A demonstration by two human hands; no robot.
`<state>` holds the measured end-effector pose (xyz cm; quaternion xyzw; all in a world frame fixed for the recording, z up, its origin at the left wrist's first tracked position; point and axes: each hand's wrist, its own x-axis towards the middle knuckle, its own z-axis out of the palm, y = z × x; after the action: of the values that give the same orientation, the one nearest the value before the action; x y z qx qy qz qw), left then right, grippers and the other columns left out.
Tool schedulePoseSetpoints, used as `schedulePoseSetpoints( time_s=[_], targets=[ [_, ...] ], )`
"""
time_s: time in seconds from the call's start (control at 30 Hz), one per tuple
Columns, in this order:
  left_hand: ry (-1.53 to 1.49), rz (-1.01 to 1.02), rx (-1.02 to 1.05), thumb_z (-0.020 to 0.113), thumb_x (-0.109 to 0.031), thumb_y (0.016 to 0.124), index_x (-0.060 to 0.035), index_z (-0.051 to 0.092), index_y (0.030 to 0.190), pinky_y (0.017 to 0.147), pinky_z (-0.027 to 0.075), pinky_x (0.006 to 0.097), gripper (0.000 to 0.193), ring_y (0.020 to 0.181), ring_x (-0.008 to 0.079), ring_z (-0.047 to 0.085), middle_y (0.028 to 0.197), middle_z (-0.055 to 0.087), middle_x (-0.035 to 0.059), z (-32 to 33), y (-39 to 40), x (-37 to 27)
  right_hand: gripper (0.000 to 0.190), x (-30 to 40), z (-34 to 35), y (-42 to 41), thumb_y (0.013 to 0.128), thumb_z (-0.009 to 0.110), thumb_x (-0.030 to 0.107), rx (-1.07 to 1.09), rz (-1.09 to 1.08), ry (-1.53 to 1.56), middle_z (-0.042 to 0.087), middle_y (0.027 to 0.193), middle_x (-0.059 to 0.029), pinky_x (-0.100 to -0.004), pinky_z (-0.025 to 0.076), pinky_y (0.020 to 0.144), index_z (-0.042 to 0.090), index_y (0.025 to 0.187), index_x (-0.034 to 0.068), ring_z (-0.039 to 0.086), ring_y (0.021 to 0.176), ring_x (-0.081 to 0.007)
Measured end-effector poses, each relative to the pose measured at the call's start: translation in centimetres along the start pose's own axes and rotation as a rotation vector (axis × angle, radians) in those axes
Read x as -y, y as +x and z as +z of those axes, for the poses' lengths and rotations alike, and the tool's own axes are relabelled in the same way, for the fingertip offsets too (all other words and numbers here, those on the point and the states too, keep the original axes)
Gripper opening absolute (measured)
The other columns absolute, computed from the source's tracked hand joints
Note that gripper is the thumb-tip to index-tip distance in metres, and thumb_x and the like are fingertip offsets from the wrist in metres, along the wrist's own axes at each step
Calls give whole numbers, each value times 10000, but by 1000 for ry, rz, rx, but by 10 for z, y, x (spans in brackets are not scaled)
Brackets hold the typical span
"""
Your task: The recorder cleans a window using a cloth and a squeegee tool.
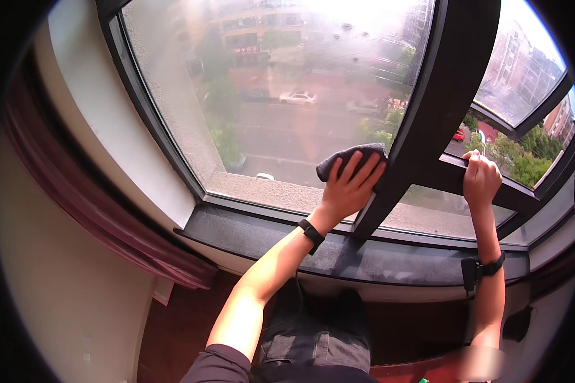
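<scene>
My left hand (352, 189) presses a folded dark grey cloth (350, 160) against the large window pane (287, 124), low down beside the dark upright mullion (412, 134). Its fingers lie spread over the cloth. Streaks and several dark spots mark the upper part of the glass. To the right, my right hand (481, 179) is closed around the dark crossbar (448, 174) below an open window sash (522, 72). Each wrist has a black strap; on the right one sits a small black device (469, 273).
A dark stone windowsill (249, 234) runs below the panes. On the left hangs a bunched mauve curtain (100, 206) beside the wall. A lower fixed pane (431, 215) lies under the crossbar. Outside, far below, are a street, trees and a white car (298, 97).
</scene>
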<state>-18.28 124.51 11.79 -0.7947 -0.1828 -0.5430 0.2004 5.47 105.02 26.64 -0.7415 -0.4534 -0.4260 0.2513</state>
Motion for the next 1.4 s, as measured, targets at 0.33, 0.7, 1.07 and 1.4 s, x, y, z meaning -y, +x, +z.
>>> schedulePoseSetpoints(
  time_s=[0.33,0.7,1.07,1.4],
  targets=[
    [175,64,-43,468,-327,1003,-127,612,1389,1209,187,644,458,1476,483,331,1588,417,185,-26,-61,149,402,-12,3,-6,1026,425,239,-14,-58,-36,689,734,-120,-462,508,675,766,837,139,662,714,-349],
    [91,-929,-608,330,-328,1064,134,300,1509,1219,260,495,642,1468,442,331,1566,322,350,-36,-101,261,361,-15,14,-8,1024,476,205,-125,-96,-62,713,786,-34,-418,510,691,766,811,173,635,706,-279],
    [-130,-199,158,622,-266,945,-157,474,1533,1222,152,626,615,1519,411,274,1627,340,161,12,-96,-24,415,-3,4,-1,1027,449,260,-43,48,-101,714,732,-78,-444,517,643,775,779,198,677,674,-335],
    [30,-280,169,588,-327,1021,-4,485,1477,1200,209,663,568,1500,566,203,1609,298,304,-23,-142,81,428,-11,6,-5,1025,414,231,-38,-15,-56,710,754,-97,-446,509,646,787,820,186,669,682,-346]
  ],
)
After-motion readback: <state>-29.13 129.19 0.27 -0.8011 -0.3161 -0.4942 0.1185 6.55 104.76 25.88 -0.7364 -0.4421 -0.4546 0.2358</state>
